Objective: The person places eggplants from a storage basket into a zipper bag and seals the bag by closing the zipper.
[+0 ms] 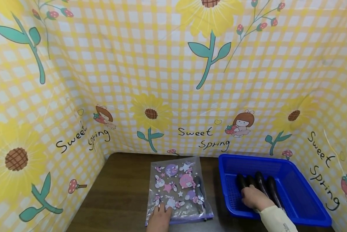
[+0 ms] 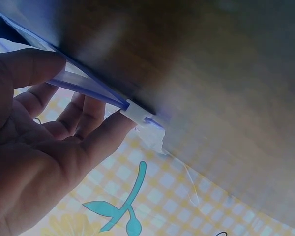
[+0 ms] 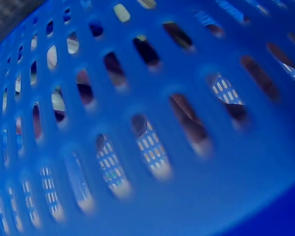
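A clear zip bag [image 1: 176, 190] printed with pink and purple cartoon figures lies flat, its purple zip edge toward me. A dark, long shape shows through its right side. My left hand [image 1: 159, 219] holds the bag at its lower left corner. In the left wrist view the zip strips part in a V, with the thumb at the strips and a fingertip at the white slider [image 2: 137, 112]. Inside the blue basket [image 1: 230, 201] several dark eggplants [image 1: 260, 180] lie side by side. My right hand [image 1: 256, 197] reaches in and grips one near the left; its fingertips are partly hidden.
Bag and basket stand on a brown wooden table [image 1: 112, 190], basket at the right. A yellow checked cloth [image 1: 173, 77] with sunflowers rises behind and on both sides. The basket's slotted wall [image 3: 157, 172] fills the right wrist view.
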Action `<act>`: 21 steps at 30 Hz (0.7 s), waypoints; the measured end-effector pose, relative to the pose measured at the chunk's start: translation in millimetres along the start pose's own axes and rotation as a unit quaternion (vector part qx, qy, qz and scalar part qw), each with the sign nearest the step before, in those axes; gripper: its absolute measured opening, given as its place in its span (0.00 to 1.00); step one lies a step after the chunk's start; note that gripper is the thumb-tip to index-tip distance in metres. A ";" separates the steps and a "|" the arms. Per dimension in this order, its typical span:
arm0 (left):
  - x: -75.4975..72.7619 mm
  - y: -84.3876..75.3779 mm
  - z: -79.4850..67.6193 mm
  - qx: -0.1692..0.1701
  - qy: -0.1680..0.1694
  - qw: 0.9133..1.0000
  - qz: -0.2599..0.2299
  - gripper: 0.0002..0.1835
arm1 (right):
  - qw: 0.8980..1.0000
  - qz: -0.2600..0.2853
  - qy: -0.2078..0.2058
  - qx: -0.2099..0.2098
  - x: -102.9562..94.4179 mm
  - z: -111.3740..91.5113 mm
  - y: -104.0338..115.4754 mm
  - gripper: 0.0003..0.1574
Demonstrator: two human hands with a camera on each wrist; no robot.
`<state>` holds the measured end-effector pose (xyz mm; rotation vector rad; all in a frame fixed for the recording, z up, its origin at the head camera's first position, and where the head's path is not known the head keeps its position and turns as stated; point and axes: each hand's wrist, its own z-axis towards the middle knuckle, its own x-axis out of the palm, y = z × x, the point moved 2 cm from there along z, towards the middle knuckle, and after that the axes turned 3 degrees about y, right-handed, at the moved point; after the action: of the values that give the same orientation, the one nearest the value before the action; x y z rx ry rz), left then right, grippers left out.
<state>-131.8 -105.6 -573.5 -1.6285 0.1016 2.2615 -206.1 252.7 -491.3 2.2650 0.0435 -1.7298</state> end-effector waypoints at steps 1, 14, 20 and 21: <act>0.2 0.1 0.0 0.000 0.000 1.000 0.001 0.09 | 1.000 0.000 0.000 0.000 0.7 0.6 -0.7 0.04; -0.1 0.0 0.1 0.003 0.012 1.000 0.002 0.09 | 0.998 0.051 0.011 -0.041 11.3 -0.5 -2.2 0.05; -2.2 -0.9 -0.4 -0.001 0.003 1.000 0.004 0.08 | 0.997 0.040 -0.027 -0.062 11.7 -1.4 -5.2 0.08; -2.3 -0.9 -0.5 -0.001 0.001 1.000 0.004 0.08 | 0.996 0.039 -0.037 -0.068 11.4 -1.3 -6.1 0.09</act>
<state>-130.4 -105.5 -571.3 -1.6355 0.1063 2.2673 -202.9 257.1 -503.0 2.0770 0.0538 -1.7145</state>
